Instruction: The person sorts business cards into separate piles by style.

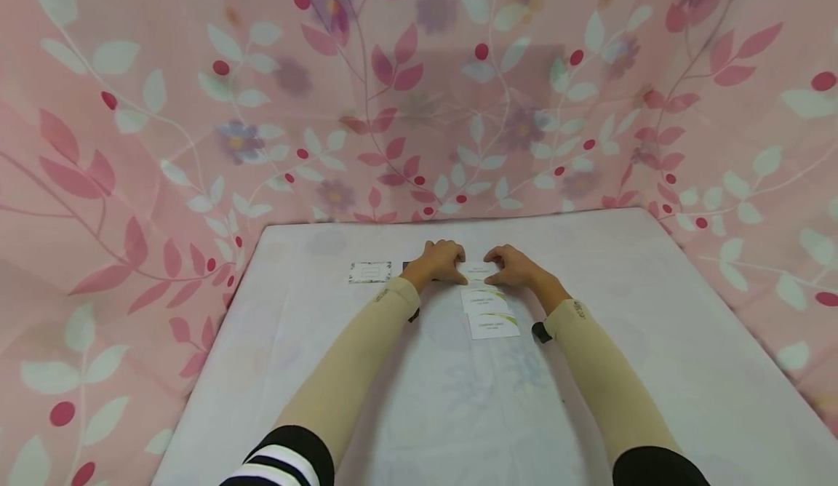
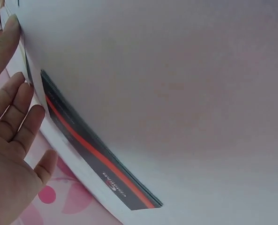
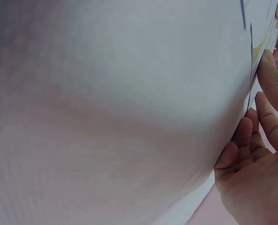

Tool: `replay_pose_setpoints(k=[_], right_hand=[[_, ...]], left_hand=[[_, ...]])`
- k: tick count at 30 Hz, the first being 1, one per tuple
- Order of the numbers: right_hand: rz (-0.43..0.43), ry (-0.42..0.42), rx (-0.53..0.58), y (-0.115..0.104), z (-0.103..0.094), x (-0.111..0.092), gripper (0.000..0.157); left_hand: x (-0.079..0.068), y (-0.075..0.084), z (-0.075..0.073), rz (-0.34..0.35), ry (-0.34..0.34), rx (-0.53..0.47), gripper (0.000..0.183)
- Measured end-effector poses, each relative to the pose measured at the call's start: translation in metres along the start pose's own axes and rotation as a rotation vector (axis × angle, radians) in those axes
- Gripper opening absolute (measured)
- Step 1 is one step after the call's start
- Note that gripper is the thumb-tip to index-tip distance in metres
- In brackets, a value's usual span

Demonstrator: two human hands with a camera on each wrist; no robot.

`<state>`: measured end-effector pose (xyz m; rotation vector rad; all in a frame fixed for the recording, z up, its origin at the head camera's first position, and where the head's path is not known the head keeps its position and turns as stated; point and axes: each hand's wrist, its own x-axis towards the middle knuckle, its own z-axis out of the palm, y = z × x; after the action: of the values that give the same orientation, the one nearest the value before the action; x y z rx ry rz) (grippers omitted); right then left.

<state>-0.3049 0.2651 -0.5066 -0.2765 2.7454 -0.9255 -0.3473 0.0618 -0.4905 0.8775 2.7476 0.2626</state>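
Note:
Both hands are at the far end of a column of overlapping white business cards with a green-yellow curve. My left hand (image 1: 441, 261) has its thumb and fingertips at the left edge of the farthest business card (image 1: 476, 271). Opposite it, my right hand (image 1: 521, 268) pinches the right edge between thumb and fingers. Nearer to me lie a second white card (image 1: 483, 302) and a third one (image 1: 494, 326), both printed side up. In the left wrist view, a stack of black cards with a red stripe (image 2: 101, 145) lies beside the left fingers.
A white card with a leafy border (image 1: 370, 273) lies left of the left hand, toward the back of the white-covered table (image 1: 262, 369). Behind and around the table hangs a pink floral cloth (image 1: 419, 108). Each wrist wears a black strap.

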Motion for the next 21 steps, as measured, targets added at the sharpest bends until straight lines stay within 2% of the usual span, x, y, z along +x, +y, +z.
replay_pose_setpoints(k=[12,16,21], right_hand=[[-0.027,0.004,-0.016,0.0,0.0023,0.0014,0.049],[-0.055,0.033,-0.039,0.0011,0.0016,-0.0006,0.051],[-0.04,0.049,-0.042,0.0009,0.0003,-0.0041,0.052]], left_hand=[[-0.0032,0.0022,-0.0008,-0.003,0.004,0.0,0.05],[-0.0035,0.0039,-0.0012,0.014,0.01,0.013,0.052],[-0.003,0.0041,0.001,0.036,0.034,0.049,0.051]])
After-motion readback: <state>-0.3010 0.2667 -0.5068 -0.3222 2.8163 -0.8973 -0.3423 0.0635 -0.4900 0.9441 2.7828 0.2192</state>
